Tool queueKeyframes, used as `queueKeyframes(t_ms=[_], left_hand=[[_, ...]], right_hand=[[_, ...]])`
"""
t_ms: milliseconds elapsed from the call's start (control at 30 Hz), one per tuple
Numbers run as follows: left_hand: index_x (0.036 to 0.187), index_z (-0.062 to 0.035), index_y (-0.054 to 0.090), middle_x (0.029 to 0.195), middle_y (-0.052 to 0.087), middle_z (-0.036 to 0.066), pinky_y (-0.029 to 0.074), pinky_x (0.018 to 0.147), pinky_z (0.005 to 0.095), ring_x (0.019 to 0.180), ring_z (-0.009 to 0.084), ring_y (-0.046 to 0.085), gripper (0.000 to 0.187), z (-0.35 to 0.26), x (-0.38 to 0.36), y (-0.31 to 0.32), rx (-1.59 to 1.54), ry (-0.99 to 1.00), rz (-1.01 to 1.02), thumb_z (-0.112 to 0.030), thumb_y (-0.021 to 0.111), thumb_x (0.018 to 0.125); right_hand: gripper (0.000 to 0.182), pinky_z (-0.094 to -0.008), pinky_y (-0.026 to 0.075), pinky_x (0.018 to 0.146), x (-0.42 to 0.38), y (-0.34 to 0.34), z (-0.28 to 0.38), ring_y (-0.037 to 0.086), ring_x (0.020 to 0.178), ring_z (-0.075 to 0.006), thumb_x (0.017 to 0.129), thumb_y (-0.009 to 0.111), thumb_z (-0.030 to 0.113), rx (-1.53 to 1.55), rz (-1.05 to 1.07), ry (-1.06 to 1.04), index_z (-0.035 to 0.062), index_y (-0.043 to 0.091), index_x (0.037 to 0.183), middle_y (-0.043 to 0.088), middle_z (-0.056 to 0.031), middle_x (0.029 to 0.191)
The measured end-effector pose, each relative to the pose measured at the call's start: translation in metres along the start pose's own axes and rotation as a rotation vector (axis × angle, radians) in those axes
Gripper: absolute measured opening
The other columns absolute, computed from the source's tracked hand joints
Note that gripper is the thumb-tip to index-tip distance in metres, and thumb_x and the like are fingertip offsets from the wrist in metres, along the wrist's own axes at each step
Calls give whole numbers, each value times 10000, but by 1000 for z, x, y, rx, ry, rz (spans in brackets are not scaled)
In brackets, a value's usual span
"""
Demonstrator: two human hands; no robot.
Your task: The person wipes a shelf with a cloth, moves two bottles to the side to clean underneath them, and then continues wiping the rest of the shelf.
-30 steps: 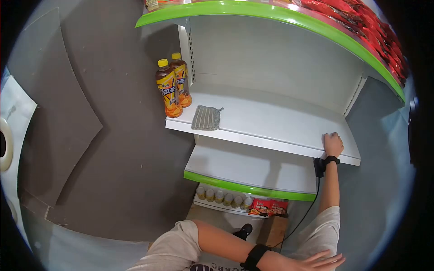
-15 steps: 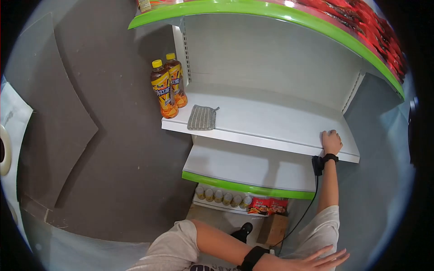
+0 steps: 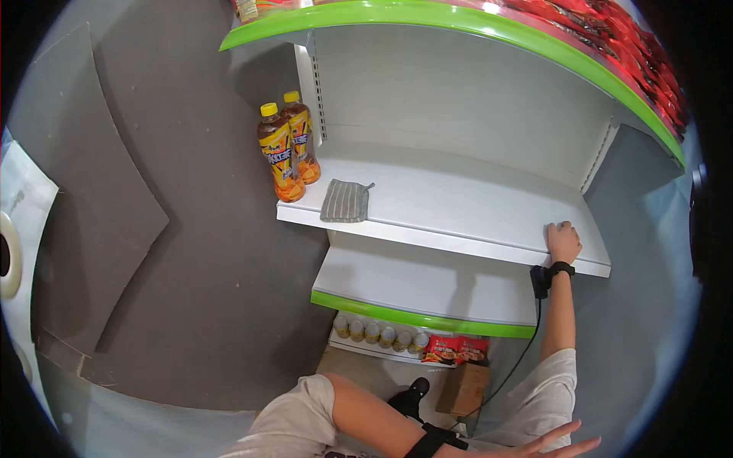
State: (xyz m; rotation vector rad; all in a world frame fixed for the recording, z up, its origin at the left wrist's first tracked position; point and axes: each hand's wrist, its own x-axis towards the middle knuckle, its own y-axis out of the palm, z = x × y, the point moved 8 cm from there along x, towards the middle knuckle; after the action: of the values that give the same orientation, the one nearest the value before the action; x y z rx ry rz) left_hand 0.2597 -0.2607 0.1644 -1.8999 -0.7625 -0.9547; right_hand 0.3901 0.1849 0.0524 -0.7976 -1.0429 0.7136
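My right hand rests near the right end of the white middle shelf, its fingers curled in; whatever is under or inside them is hidden. A black band with a small device and a cable is on that wrist. My left hand reaches across my body at the bottom edge, partly cut off, with fingers spread and nothing in them. A grey striped cloth lies flat at the shelf's left front. Two drink bottles with yellow caps stand upright at the left end.
Red packages fill the upper shelf behind a green edge strip. Below is a lower white shelf. Several cans and red packets stand at the bottom, near a cardboard box.
My left hand has dropped lower, partly out of the picture. The whole view has shifted slightly; my right hand keeps its place on the shelf. Bottles and cloth are unmoved.
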Motion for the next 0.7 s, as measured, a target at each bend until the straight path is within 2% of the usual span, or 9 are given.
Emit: queueKeyframes(t_ms=[100, 233, 300, 433, 633, 700], left_hand=[[689, -192, 646, 1244, 484, 172, 71, 1038, 637, 1322, 393, 255, 111, -6, -3, -3, 9, 29, -43, -264, 584, 747], [667, -193, 642, 1250, 484, 153, 57, 1042, 630, 1320, 386, 259, 120, -9, -4, -1, 80, 53, -96, -272, 598, 746], [678, -201, 647, 1238, 490, 133, 46, 1051, 616, 1320, 381, 255, 88, -13, -4, -1, 105, 86, -157, -271, 630, 728], [698, -211, 661, 1219, 497, 121, 45, 1055, 614, 1324, 366, 248, 81, -16, -2, 2, 177, 104, -123, -289, 647, 714], [747, -187, 671, 1201, 503, 118, 35, 1067, 607, 1316, 317, 272, 168, -17, 2, -3, 196, 48, -163, -350, 644, 714], [761, -164, 671, 1196, 505, 121, 40, 1075, 598, 1309, 307, 281, 214, -13, 4, -5, 244, -25, -153, -370, 645, 708]], right_hand=[[460, -448, 368, 923, 0, 0, 0, 523, 1091, -302, 757, 516, 379, -2, -4, 0, 63, 599, 1080, 599, -130, 1097], [464, -447, 366, 930, 0, 1, -1, 521, 1097, -303, 757, 517, 381, 2, -8, 8, 62, 598, 1083, 597, -132, 1105], [466, -446, 366, 932, -1, -2, 0, 520, 1100, -303, 756, 517, 381, 1, 5, 9, 62, 597, 1085, 597, -133, 1107], [469, -445, 364, 935, -1, -2, 0, 519, 1101, -304, 754, 515, 380, 9, 4, 7, 59, 597, 1087, 596, -137, 1108], [474, -444, 364, 933, -1, -1, 0, 520, 1100, -302, 757, 512, 388, -2, -4, 4, 58, 595, 1087, 596, -137, 1108], [475, -445, 363, 934, -1, -1, 1, 520, 1099, -302, 757, 512, 388, 3, 1, 4, 58, 594, 1089, 595, -137, 1110]])
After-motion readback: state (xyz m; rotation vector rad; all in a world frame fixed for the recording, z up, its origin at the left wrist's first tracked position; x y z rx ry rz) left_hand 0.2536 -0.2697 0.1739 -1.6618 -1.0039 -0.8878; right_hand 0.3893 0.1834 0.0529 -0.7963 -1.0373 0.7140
